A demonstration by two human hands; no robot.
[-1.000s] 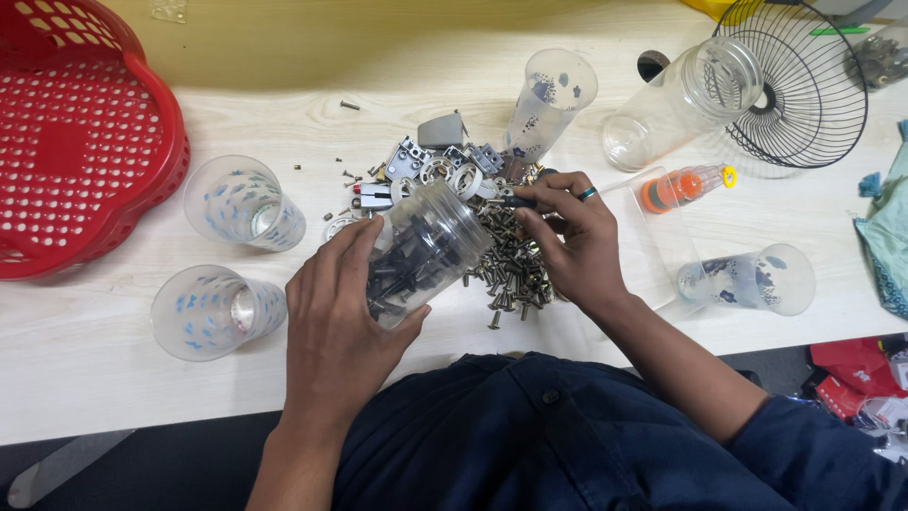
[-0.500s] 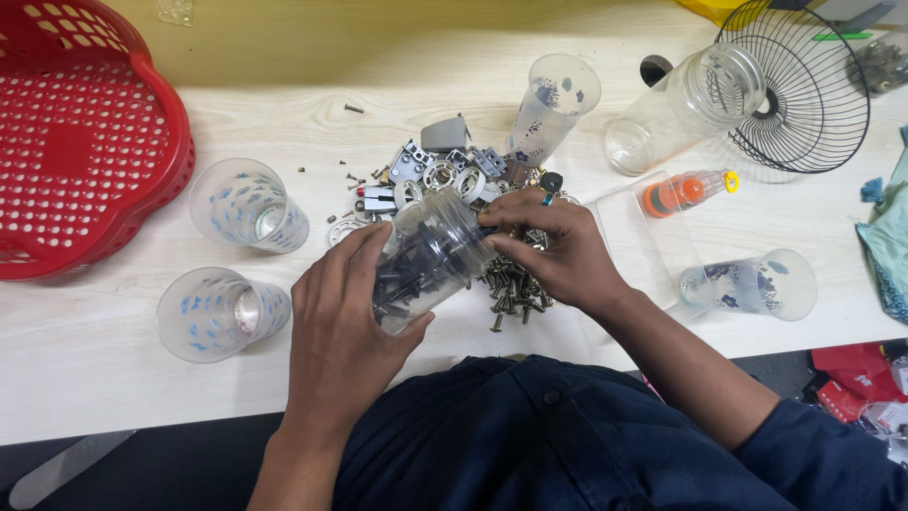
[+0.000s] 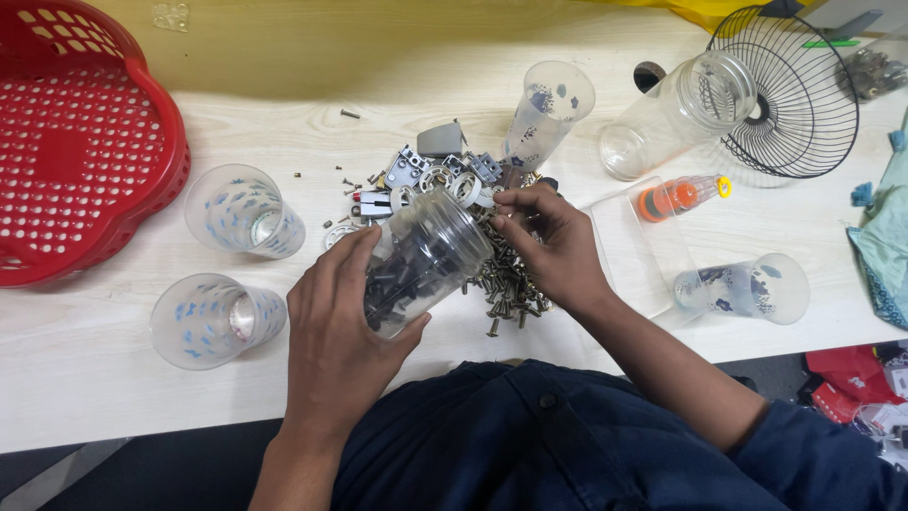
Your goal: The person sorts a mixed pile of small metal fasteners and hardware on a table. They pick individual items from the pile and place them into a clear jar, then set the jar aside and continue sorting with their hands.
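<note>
the clear plastic jar (image 3: 423, 263), part full of dark screws, lies tilted over the table edge with its long axis running up to the right, mouth toward the pile of screws (image 3: 511, 284). the left hand (image 3: 342, 326) is wrapped tight round its lower end. the right hand (image 3: 553, 248) sits just beside the mouth, fingertips pinched together on something too small to tell, with 2 patterned cups (image 3: 227, 274) well off to the left.

Left hand (image 3: 345, 326): wrapping round something, fingers curled, forearm reaching up from below.
Right hand (image 3: 558, 251): fingertips (image 3: 506, 213) pinching together, wrist bent inward.
</note>
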